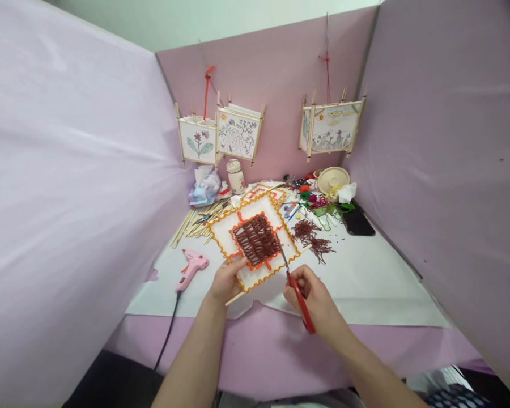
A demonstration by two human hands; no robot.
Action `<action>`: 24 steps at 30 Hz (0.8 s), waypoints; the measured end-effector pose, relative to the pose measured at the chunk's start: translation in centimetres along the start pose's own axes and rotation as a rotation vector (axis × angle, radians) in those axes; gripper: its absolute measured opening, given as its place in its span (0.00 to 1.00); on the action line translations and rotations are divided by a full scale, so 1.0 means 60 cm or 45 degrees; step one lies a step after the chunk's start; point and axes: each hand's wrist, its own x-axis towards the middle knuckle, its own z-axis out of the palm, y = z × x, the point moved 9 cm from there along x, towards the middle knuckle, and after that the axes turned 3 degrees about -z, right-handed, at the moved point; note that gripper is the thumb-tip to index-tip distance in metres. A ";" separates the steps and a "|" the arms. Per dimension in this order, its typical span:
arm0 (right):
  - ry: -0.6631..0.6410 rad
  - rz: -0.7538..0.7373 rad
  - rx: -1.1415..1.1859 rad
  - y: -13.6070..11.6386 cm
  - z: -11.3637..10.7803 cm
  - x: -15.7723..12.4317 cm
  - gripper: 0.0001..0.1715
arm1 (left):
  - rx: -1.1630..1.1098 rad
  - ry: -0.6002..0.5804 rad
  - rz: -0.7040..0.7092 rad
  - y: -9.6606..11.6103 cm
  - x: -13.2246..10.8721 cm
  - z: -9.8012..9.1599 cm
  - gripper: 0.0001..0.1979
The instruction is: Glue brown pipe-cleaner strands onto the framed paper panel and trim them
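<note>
My left hand [226, 279] grips the lower left edge of a square white panel [259, 276], which has wavy yellow-orange trim and a wooden stick frame. At its centre, dark brown yarn [255, 239] is woven inside an orange border. My right hand [309, 297] is shut around red-handled scissors [298, 297]. Their thin metal blades point up at the panel's right edge, near the weaving. Loose brown yarn cuttings [310, 238] lie just beyond the panel on the right.
A pink glue gun [191, 267] with a dark cord lies left of the panel, beside a pile of wooden sticks [191, 226]. Craft supplies, a jar [236, 177], a beige dish [333, 179] and a black phone [357, 222] lie behind. Lilac boards [68, 170] enclose the table, with paper lanterns [331, 127] hanging behind.
</note>
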 end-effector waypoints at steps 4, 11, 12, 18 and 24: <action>-0.098 0.008 0.006 -0.001 0.007 0.007 0.19 | -0.017 -0.028 -0.024 0.000 -0.005 0.008 0.16; -0.082 0.025 0.019 -0.005 -0.001 0.006 0.25 | -0.044 -0.057 -0.067 -0.005 -0.007 0.014 0.16; -0.070 0.020 0.021 -0.005 -0.003 0.005 0.24 | -0.046 -0.041 -0.058 -0.005 -0.006 0.012 0.16; 0.236 -0.112 -0.180 -0.036 -0.067 0.011 0.24 | -0.056 0.059 -0.058 -0.004 0.007 0.003 0.17; 0.461 -0.027 -0.703 -0.047 -0.168 0.039 0.25 | -0.130 0.154 -0.244 -0.017 0.024 -0.011 0.16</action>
